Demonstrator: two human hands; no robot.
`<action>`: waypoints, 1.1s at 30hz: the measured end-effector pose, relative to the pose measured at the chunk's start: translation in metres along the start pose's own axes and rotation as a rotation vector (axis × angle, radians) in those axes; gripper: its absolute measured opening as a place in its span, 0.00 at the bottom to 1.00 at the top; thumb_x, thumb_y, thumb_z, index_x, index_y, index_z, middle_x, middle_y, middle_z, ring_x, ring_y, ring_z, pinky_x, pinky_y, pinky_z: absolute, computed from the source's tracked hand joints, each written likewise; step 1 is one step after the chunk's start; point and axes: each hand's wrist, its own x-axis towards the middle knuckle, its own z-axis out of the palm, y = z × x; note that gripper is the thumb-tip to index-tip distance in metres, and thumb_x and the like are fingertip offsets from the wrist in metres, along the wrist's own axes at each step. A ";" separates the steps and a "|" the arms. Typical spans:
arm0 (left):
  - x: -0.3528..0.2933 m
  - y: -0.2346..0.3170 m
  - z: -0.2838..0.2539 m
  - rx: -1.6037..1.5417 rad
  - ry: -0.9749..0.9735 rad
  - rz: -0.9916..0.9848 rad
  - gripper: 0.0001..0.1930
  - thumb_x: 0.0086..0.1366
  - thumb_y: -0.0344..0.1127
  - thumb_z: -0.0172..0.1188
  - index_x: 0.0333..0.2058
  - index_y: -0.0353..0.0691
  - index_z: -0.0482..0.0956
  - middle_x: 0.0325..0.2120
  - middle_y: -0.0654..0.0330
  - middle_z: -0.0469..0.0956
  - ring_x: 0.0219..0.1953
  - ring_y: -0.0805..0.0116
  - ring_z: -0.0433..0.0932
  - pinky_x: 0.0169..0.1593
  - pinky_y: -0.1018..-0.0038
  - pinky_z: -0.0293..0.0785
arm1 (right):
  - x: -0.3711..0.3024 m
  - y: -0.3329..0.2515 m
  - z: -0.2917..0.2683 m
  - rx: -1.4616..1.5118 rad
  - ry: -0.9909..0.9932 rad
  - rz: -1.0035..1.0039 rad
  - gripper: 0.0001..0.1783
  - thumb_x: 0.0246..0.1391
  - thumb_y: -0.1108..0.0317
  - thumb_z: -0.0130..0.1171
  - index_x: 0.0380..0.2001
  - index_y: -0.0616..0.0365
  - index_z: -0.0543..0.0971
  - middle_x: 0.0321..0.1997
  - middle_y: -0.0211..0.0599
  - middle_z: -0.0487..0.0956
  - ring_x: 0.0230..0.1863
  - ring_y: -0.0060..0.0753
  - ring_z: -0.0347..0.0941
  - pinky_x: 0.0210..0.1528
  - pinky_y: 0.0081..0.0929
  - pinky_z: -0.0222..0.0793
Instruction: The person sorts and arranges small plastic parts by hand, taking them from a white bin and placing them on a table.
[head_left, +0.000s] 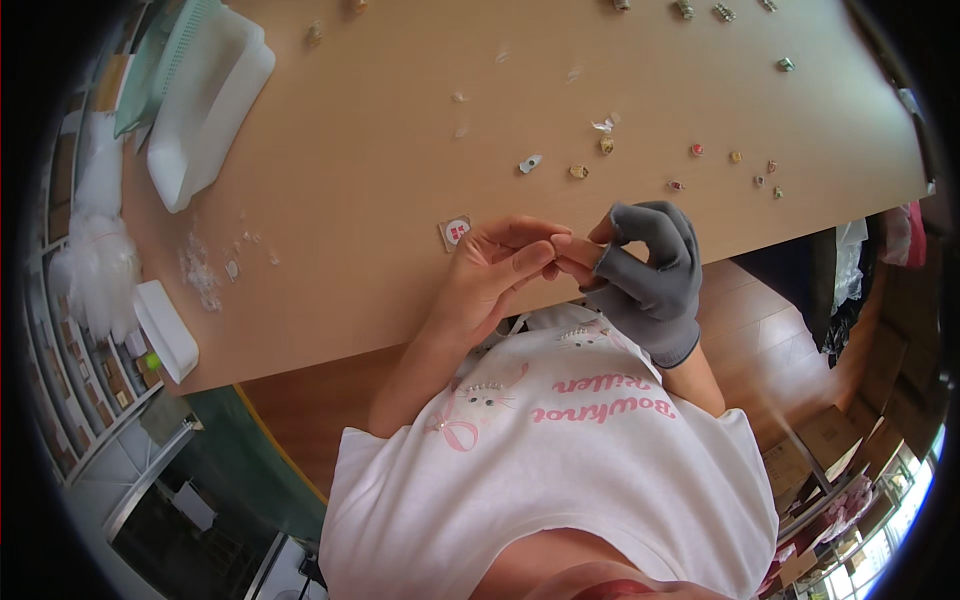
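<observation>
My bare left hand and my right hand, in a grey glove with cut-off fingertips, meet above the table's near edge. Their thumbs and forefingers pinch together, and whatever lies between them is too small or too covered to make out. Touching or just behind my left knuckles is a small clear square packet with a red and white round mark. Beyond my fingers lie a white and dark oval piece and small gold bead-like pieces, one nearer and another beside a scrap of clear plastic.
Small red, yellow and dark pieces dot the table's right side, with several metallic ones along the far edge. At left stand a white bin, a green basket and a white tray. Plastic shreds lie near them.
</observation>
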 end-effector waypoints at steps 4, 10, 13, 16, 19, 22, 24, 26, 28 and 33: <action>-0.004 -0.007 -0.009 -0.025 -0.049 0.010 0.10 0.64 0.29 0.64 0.44 0.37 0.81 0.40 0.59 0.83 0.42 0.72 0.80 0.47 0.76 0.77 | 0.001 -0.001 -0.001 -0.025 -0.083 -0.092 0.20 0.32 0.68 0.68 0.36 0.47 0.82 0.41 0.30 0.76 0.35 0.33 0.73 0.37 0.32 0.66; -0.002 -0.007 0.003 0.047 0.043 0.090 0.09 0.63 0.27 0.64 0.43 0.36 0.80 0.39 0.58 0.83 0.41 0.71 0.81 0.47 0.75 0.77 | -0.002 -0.003 0.003 -0.184 0.036 -0.167 0.17 0.34 0.66 0.68 0.34 0.49 0.81 0.43 0.29 0.76 0.34 0.30 0.74 0.35 0.30 0.67; 0.000 -0.009 0.005 0.050 0.089 0.148 0.10 0.64 0.27 0.63 0.43 0.36 0.80 0.39 0.57 0.83 0.41 0.70 0.81 0.47 0.75 0.77 | -0.002 -0.004 0.008 -0.275 0.041 -0.212 0.15 0.35 0.66 0.69 0.31 0.49 0.80 0.43 0.28 0.76 0.33 0.29 0.74 0.34 0.29 0.67; 0.004 -0.007 0.010 -0.032 -0.029 0.164 0.10 0.65 0.26 0.62 0.45 0.35 0.79 0.39 0.55 0.82 0.41 0.69 0.81 0.49 0.74 0.78 | 0.003 -0.003 0.011 -0.284 0.107 -0.191 0.14 0.37 0.70 0.68 0.32 0.50 0.81 0.41 0.30 0.77 0.33 0.28 0.75 0.31 0.27 0.68; 0.003 0.001 0.013 -0.024 0.111 0.200 0.11 0.65 0.27 0.62 0.46 0.33 0.79 0.39 0.55 0.81 0.40 0.71 0.81 0.51 0.77 0.79 | 0.012 -0.004 0.007 0.171 0.240 0.351 0.10 0.40 0.75 0.67 0.31 0.54 0.82 0.35 0.35 0.79 0.32 0.34 0.77 0.31 0.30 0.70; 0.010 0.015 0.012 -0.246 -0.003 0.176 0.12 0.64 0.27 0.63 0.46 0.34 0.78 0.39 0.55 0.81 0.40 0.72 0.81 0.50 0.80 0.79 | 0.014 0.005 -0.001 0.278 0.332 0.475 0.08 0.40 0.75 0.70 0.27 0.55 0.82 0.32 0.36 0.80 0.32 0.37 0.78 0.34 0.30 0.72; 0.009 0.016 0.012 -0.182 0.013 0.192 0.12 0.63 0.26 0.64 0.46 0.34 0.78 0.38 0.57 0.81 0.40 0.71 0.81 0.46 0.81 0.80 | 0.008 0.016 0.003 -0.027 0.164 0.142 0.09 0.41 0.73 0.71 0.28 0.54 0.82 0.32 0.34 0.80 0.31 0.38 0.78 0.34 0.30 0.72; 0.010 0.018 0.019 0.377 0.122 0.460 0.13 0.61 0.24 0.65 0.45 0.35 0.78 0.37 0.57 0.82 0.39 0.70 0.81 0.42 0.79 0.80 | 0.011 0.012 0.013 0.015 0.089 0.153 0.08 0.42 0.70 0.70 0.28 0.53 0.81 0.32 0.32 0.80 0.31 0.38 0.77 0.33 0.31 0.71; 0.014 0.017 0.025 0.850 0.247 0.739 0.14 0.60 0.22 0.66 0.45 0.35 0.78 0.37 0.57 0.82 0.38 0.70 0.81 0.40 0.78 0.80 | 0.012 0.012 0.023 -0.061 -0.006 0.096 0.08 0.45 0.68 0.69 0.29 0.53 0.80 0.32 0.31 0.79 0.30 0.38 0.77 0.33 0.32 0.70; 0.011 0.022 0.044 1.550 0.345 0.998 0.18 0.56 0.15 0.65 0.46 0.31 0.76 0.38 0.54 0.82 0.39 0.66 0.84 0.41 0.73 0.82 | 0.014 0.018 0.017 0.066 -0.074 0.164 0.09 0.47 0.67 0.68 0.32 0.52 0.80 0.29 0.30 0.80 0.27 0.36 0.76 0.31 0.29 0.71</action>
